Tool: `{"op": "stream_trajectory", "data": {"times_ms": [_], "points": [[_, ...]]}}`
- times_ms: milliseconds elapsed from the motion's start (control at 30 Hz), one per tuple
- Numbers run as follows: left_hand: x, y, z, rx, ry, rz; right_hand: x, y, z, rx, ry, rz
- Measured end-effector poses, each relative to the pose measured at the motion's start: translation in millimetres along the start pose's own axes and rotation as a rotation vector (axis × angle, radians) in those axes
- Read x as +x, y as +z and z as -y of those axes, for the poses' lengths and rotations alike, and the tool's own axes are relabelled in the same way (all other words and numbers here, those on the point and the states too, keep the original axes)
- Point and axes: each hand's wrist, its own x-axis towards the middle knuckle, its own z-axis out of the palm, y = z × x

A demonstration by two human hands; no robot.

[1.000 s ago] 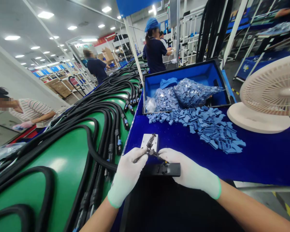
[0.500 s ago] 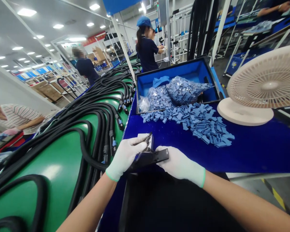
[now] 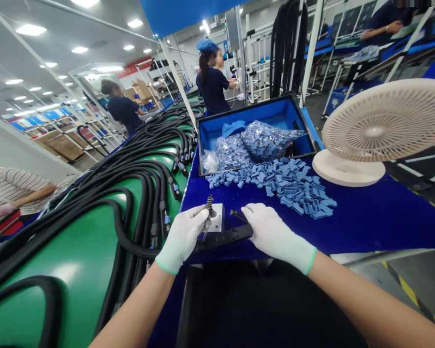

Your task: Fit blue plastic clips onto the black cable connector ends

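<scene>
My left hand point(image 3: 181, 232), in a white glove, is closed, with a small metal coil spring point(image 3: 209, 205) upright at its fingertips. My right hand point(image 3: 270, 229), also gloved, has thumb and forefinger together at a thin dark piece point(image 3: 237, 214) with a brownish tip pointing left. Below them lies a long black bar point(image 3: 226, 236), its right end against my right fingers. The bar's left end goes behind my left hand, where a black hose point(image 3: 139, 247) also disappears. A grey metal block point(image 3: 217, 217) with holes sits on the blue tabletop beside the spring.
A pile of blue plastic clips point(image 3: 293, 186) lies beyond my hands. Behind it stands a blue bin point(image 3: 290, 108) with bagged clips. To the right is a beige fan point(image 3: 375, 133); several black hoses point(image 3: 130, 171) cover the green bench point(image 3: 72, 251) at left. Other people work farther back.
The view has shifted slightly. My hands have moved apart, uncovering more of the metal block. The thin dark piece now shows at my right fingertips, above the bar; the spring stands more upright.
</scene>
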Motion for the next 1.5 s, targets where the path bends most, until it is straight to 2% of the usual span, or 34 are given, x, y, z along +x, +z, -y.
{"op": "stream_trajectory", "data": {"times_ms": [33,100,200,300,367,433,633,700,800,867,967,1067,1200,1267,1333,1400,1467,1500], "points": [[-1,-0.3,-1,-0.033,0.003,0.02,-2,-1,-1,0.095,-0.003,-0.008],[-3,-0.4,-4,-0.078,0.006,0.052,-4,0,1,0.418,0.003,0.055],[-9,1.0,-10,-0.014,0.047,0.067,-4,11,9,0.906,0.086,0.143],[-17,3.1,-11,0.153,0.134,0.195,-2,25,16,1.118,0.139,0.093],[-22,4.1,-7,0.232,0.183,0.251,-1,31,20,1.133,0.134,0.058],[-26,4.5,-2,0.272,0.209,0.256,0,35,22,1.147,0.128,0.066],[-28,5.8,10,0.253,0.337,0.318,3,39,26,1.36,0.195,0.245],[-27,9.7,11,0.17,0.237,0.286,3,37,23,1.318,0.183,0.245],[-27,17.8,11,0.041,-0.014,0.177,0,36,17,1.226,0.176,0.196],[-26,21.8,13,0.016,-0.09,0.154,-3,35,14,1.205,0.178,0.177],[-22,23.2,19,0.081,-0.074,0.204,-9,34,15,1.181,0.168,0.158],[-12,22.5,23,0.154,-0.01,0.301,-13,34,20,1.137,0.183,0.164],[-6,24.2,19,0.178,0.016,0.359,-12,32,22,1.132,0.154,0.141],[-15,25.5,15,0.199,0.032,0.259,-10,32,19,1.149,0.152,0.104],[-33,26.6,14,0.245,0.088,0.077,-11,34,18,1.194,0.181,0.052],[-53,27.5,19,0.227,0.095,-0.048,-16,40,21,1.297,0.212,-0.059],[-69,27.0,28,0.0,-0.017,-0.033,-23,49,28,1.405,0.198,-0.179],[-73,25.5,32,-0.209,-0.092,-0.038,-24,52,32,1.422,0.155,-0.172]]}}
